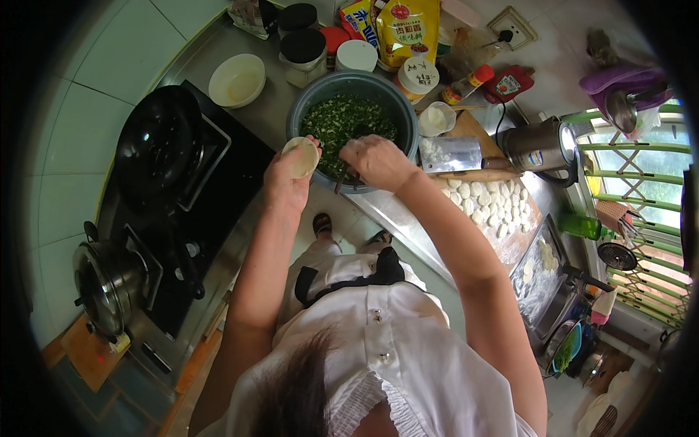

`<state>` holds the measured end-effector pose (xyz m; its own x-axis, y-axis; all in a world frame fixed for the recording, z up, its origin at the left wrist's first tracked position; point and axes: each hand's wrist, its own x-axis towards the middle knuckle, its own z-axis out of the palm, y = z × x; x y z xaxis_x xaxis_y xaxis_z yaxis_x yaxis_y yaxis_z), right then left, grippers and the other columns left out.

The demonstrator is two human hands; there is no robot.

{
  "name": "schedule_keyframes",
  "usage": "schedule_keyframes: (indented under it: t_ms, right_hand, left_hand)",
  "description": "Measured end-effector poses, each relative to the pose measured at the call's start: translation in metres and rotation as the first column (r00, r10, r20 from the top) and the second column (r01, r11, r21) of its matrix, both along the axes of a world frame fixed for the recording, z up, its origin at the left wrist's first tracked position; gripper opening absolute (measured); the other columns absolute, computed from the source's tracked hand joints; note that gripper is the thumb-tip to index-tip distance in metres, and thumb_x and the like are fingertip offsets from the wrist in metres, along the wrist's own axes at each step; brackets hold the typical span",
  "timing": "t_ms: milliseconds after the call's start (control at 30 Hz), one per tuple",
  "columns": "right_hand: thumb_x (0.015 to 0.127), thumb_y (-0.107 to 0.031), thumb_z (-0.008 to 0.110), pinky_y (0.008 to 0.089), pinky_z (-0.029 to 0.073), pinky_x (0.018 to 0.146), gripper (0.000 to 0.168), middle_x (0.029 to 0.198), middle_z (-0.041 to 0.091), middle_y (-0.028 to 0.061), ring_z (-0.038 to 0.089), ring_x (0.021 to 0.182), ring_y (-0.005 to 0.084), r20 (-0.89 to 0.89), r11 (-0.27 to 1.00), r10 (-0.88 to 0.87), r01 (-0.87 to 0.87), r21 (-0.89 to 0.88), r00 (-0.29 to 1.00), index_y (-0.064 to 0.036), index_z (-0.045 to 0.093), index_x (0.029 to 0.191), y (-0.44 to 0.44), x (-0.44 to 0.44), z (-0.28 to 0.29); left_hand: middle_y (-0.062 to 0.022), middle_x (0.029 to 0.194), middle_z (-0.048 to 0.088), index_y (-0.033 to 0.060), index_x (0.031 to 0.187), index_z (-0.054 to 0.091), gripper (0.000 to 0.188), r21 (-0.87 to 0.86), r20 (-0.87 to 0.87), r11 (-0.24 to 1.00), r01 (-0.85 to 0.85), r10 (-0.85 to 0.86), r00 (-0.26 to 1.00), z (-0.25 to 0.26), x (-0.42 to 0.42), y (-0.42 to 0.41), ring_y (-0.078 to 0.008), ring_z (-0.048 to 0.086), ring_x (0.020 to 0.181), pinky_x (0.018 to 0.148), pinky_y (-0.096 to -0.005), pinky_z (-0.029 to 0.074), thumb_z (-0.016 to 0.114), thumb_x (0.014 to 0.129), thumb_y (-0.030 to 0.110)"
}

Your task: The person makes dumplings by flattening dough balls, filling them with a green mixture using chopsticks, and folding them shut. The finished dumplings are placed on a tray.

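Observation:
On the palm and fingers of my left hand (285,183) lies a round, pale dough wrapper (301,159), at the near left rim of a large grey pot (349,81). Chopped green filling (349,116) with pale bits covers the bottom of this pot. My right hand (377,158) is above the pot's near right side, its fingers closed around dark chopsticks (341,180). Their upper ends stick out below the hand towards me; their tips are hidden by the fingers.
A cleaver (450,154) lies right of the pot, near an electric kettle (535,146). Small dough pieces (486,202) cover part of a floured board, with a floured tray (527,284) beyond. At left are a black wok (155,142), steel pot (106,284) and white bowl (237,79).

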<state>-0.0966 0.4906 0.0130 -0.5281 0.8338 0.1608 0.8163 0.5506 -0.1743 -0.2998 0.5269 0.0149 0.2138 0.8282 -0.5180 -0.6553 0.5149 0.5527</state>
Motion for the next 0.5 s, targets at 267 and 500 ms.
schedule_keyframes:
  t_ms: [267, 500]
  right_hand:
    - [0.092, -0.015, 0.059, 0.0267, 0.053, 0.066, 0.02, 0.09, 0.067, 0.0083, 0.066, 0.072, 0.0168, -0.712, 0.708, -0.696, 0.25, -0.66, 0.093, 0.002, 0.064, 0.102, -0.035, 0.053, 0.043]
    - [0.094, -0.019, 0.058, 0.0255, 0.054, 0.061, 0.025, 0.084, 0.067, 0.0103, 0.066, 0.067, 0.0155, -0.661, 0.613, -0.745, 0.298, -0.732, -0.091, 0.004, 0.065, 0.101, -0.022, 0.031, 0.007]
  left_hand:
    - [-0.0195, 0.104, 0.062, -0.0075, 0.109, 0.052, 0.028, 0.065, -0.157, 0.998, 0.003, 0.008, 0.988, 0.0, 0.003, -0.001, -0.0297, 0.064, 0.096, 0.086, -0.0402, 0.054, 0.058, 0.084, 0.003]
    - [-0.0173, 0.108, 0.061, -0.006, 0.111, 0.053, 0.029, -0.027, -0.037, 1.0, 0.009, -0.01, 0.999, -0.018, -0.007, 0.008, -0.0278, 0.061, 0.102, 0.091, -0.0389, 0.049, 0.055, 0.091, 0.014]
